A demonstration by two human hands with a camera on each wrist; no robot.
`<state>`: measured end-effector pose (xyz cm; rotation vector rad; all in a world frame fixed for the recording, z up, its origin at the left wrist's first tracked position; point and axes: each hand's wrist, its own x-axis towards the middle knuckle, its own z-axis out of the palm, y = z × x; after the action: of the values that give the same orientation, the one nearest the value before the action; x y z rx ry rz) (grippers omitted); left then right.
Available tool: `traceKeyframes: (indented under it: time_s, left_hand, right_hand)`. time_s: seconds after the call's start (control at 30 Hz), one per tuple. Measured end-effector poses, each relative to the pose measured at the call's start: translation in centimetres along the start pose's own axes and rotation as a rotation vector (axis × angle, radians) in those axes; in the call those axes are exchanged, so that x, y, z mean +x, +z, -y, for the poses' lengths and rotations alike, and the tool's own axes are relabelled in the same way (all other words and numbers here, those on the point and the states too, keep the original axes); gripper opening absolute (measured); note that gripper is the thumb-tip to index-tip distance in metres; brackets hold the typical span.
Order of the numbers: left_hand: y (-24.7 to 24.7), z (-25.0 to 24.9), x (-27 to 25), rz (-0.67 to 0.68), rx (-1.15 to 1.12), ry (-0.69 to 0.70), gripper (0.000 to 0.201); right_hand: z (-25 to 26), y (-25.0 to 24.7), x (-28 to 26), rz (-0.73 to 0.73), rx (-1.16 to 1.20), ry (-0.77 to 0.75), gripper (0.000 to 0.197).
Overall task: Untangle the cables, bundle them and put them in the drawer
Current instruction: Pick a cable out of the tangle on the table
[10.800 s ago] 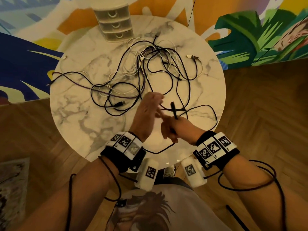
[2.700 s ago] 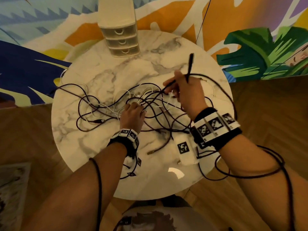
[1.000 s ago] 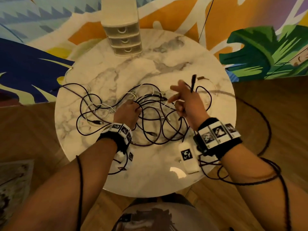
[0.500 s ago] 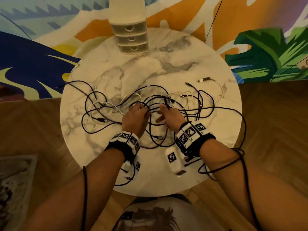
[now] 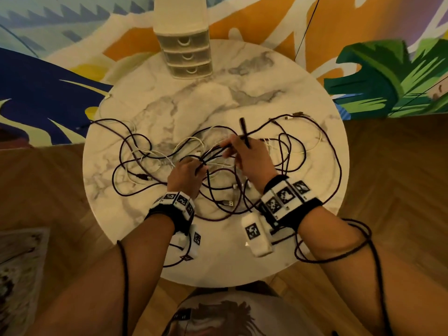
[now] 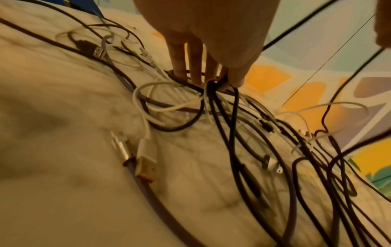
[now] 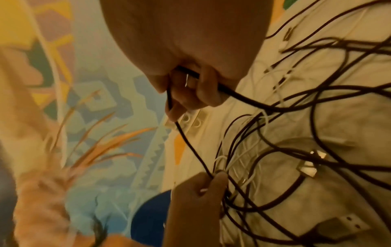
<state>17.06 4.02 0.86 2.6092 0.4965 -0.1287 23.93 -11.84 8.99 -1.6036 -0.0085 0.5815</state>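
Observation:
A tangle of black and white cables [image 5: 213, 151] lies across the middle of the round marble table [image 5: 218, 98]. My left hand [image 5: 200, 166] is down on the knot, with a black cable [image 7: 190, 147] pinched between thumb and fingers [image 6: 195, 66]. That cable runs taut up to my right hand [image 5: 230, 146], which is raised just above the tangle. The right hand's curled fingers [image 7: 203, 86] grip the cable, and its black plug end [image 5: 243, 127] sticks up past the knuckles. The small three-drawer unit [image 5: 185, 54] stands at the table's far edge, all drawers closed.
Loose USB plugs [image 5: 228, 203] and cable loops spread to the table's left and right rims. One black loop hangs over the right edge [image 5: 339, 170]. A painted wall rises behind the table, and wooden floor surrounds it. Sensor cords trail from both wrists.
My right hand has lifted up and away from the left one, drawing a black cable taut with its plug end upright. The left hand stays on the knot.

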Motion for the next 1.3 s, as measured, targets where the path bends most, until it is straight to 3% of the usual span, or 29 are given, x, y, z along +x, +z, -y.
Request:
traceKeyframes:
  time_s: [0.1,0.17,0.3,0.4,0.53,0.6,0.63,0.7,0.77,0.83,0.97,1.07,1.17,1.3]
  left_hand:
    - [-0.8,0.4,0.2,0.001,-0.101,0.005,0.026]
    - [-1.1,0.1,0.2,-0.051,-0.156,0.064,0.024]
    - [-0.6,-1.4,-0.5,-0.04,0.07,0.274,0.045]
    - [-1.5,-2.9,-0.5,-0.025,0.204,0.3,0.032]
    - [-6.5,-5.1,0.6,-0.245,-0.088,0.104,0.038]
    - [-8.7,-6.8,0.3,-0.385,-0.333,0.144,0.04]
    - [-9.1,-7.8,-0.1,-0.381,-0.437,0.179,0.04]
    - [-8.8,-9.5,-1.1,-0.193,-0.544,0.192,0.041]
    - [-7.4,-9.6,-1.3,-0.005,-0.477,0.17,0.034]
    - [-5.0,-8.0,-0.8,0.071,-0.338,0.134,0.027]
    - [-0.9,-6.8,-0.9,0.256,-0.193,0.083,0.035]
    - [-1.4,-10.6,-1.3,0.179,-0.272,0.197,0.031]
    - [-4.0,-16.4,-1.8,0.018,-0.323,0.412,0.031]
    - [-7.9,-25.0,-2.8,-0.207,-0.351,0.663,0.033]
  right_hand:
    - [0.1,-3.1,0.0,-0.156,0.229,0.059,0.032]
    - [0.1,-4.1,0.2,-0.211,0.263,0.056,0.032]
    - [0.2,-2.6,-0.3,-0.16,0.198,0.034,0.033]
    - [0.8,-1.8,-0.8,-0.113,0.197,-0.002,0.033]
    - [1.9,-3.0,-1.6,-0.137,0.233,-0.094,0.051]
    - [1.6,-4.0,-2.0,-0.196,0.12,-0.141,0.061]
    - [1.2,-4.4,-2.2,-0.229,0.045,-0.156,0.064]
    - [0.3,-5.4,-2.8,-0.279,-0.049,-0.161,0.068]
    - [-0.1,-6.5,-3.4,-0.302,-0.018,-0.151,0.068]
    - [0.2,-8.0,-4.2,-0.298,0.111,-0.143,0.066]
    - [0.8,-10.6,-5.9,-0.221,0.293,-0.102,0.058]
    - [0.4,-11.8,-7.3,-0.242,0.135,-0.095,0.061]
    - [0.5,-13.5,-8.8,-0.426,-0.065,-0.191,0.07]
    - [3.2,-18.3,-9.9,-0.634,0.048,-0.356,0.073]
